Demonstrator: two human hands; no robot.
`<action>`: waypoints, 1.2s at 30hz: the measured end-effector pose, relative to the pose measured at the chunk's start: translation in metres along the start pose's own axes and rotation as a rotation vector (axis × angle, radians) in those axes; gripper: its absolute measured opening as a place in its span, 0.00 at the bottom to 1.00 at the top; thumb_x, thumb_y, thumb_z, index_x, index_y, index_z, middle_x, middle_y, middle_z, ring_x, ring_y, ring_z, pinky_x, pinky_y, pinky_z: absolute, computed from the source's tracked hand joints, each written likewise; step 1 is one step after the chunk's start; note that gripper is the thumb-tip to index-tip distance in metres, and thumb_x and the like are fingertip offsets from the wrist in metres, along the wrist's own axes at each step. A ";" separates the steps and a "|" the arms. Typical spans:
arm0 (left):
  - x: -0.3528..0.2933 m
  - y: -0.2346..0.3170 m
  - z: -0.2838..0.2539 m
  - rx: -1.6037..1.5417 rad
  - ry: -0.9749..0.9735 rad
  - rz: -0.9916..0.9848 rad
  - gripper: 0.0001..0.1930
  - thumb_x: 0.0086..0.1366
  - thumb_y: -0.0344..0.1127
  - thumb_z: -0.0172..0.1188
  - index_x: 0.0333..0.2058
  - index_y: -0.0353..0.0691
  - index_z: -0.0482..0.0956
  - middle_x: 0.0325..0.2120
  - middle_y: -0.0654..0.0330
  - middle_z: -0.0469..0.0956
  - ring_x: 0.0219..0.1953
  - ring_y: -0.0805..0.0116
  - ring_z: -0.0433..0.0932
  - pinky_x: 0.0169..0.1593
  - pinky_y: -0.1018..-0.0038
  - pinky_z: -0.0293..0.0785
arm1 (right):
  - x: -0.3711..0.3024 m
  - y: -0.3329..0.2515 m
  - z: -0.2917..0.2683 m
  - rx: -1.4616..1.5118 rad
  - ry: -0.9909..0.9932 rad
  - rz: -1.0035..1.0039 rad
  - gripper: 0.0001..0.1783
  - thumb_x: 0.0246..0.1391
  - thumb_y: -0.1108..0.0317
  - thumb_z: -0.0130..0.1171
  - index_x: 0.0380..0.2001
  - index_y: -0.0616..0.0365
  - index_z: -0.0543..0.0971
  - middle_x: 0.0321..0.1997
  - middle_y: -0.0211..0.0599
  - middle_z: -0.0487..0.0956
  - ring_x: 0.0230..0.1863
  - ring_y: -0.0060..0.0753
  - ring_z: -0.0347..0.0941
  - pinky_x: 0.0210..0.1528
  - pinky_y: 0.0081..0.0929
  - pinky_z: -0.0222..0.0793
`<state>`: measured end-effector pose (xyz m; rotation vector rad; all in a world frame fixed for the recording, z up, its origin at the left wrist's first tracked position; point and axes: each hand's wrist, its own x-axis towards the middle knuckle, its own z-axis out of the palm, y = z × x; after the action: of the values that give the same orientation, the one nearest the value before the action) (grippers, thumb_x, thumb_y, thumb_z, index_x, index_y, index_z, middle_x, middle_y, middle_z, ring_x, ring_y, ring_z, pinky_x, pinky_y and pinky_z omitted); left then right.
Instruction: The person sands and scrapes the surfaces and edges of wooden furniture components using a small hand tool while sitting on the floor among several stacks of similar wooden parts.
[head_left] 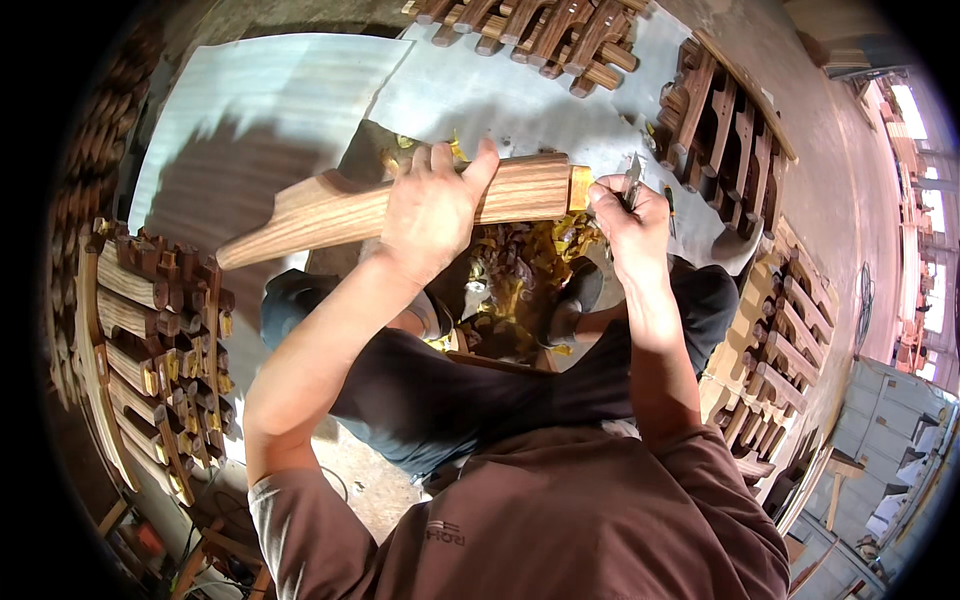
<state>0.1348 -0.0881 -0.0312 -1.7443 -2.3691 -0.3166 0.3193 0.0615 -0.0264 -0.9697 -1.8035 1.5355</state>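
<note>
My left hand is wrapped over the middle of a long, curved wooden furniture part with striped grain. The part lies nearly level above my lap, its narrow tapered end to the left. Yellow tape covers the short tenon at its right end. My right hand is closed around a utility knife, whose blade points upward. The thumb and fingertips of that hand are at the taped end; whether they pinch the tape is hard to make out. Crumpled yellow tape scraps lie below, between my feet.
Stacked wooden parts stand at my left, several with yellow-taped ends. More stacks lie at the far side, the far right and the near right. Pale sheets cover the ground ahead.
</note>
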 end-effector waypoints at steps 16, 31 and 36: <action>0.017 0.006 -0.014 0.009 -0.017 0.054 0.31 0.47 0.25 0.60 0.54 0.40 0.69 0.34 0.49 0.75 0.40 0.50 0.76 0.45 0.60 0.73 | -0.005 -0.037 -0.058 -0.827 -0.112 -0.470 0.09 0.61 0.68 0.56 0.40 0.61 0.74 0.23 0.44 0.78 0.25 0.42 0.77 0.27 0.37 0.70; 0.013 0.015 -0.016 -0.061 -0.091 0.068 0.29 0.49 0.26 0.60 0.53 0.44 0.70 0.34 0.49 0.76 0.43 0.50 0.77 0.44 0.61 0.78 | -0.011 -0.067 -0.043 -1.505 -0.421 -0.722 0.10 0.47 0.75 0.54 0.35 0.63 0.75 0.21 0.44 0.78 0.21 0.42 0.78 0.21 0.39 0.73; 0.012 0.009 -0.021 -0.020 -0.186 0.068 0.30 0.48 0.26 0.61 0.55 0.45 0.70 0.36 0.49 0.76 0.45 0.50 0.78 0.44 0.61 0.78 | -0.011 -0.064 -0.045 -1.816 -0.521 -0.488 0.04 0.45 0.73 0.57 0.26 0.59 0.80 0.20 0.41 0.80 0.23 0.36 0.80 0.21 0.35 0.75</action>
<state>0.1404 -0.0804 -0.0071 -1.9360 -2.4312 -0.1760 0.3511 0.0729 0.0451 -0.5487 -3.3407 -0.6168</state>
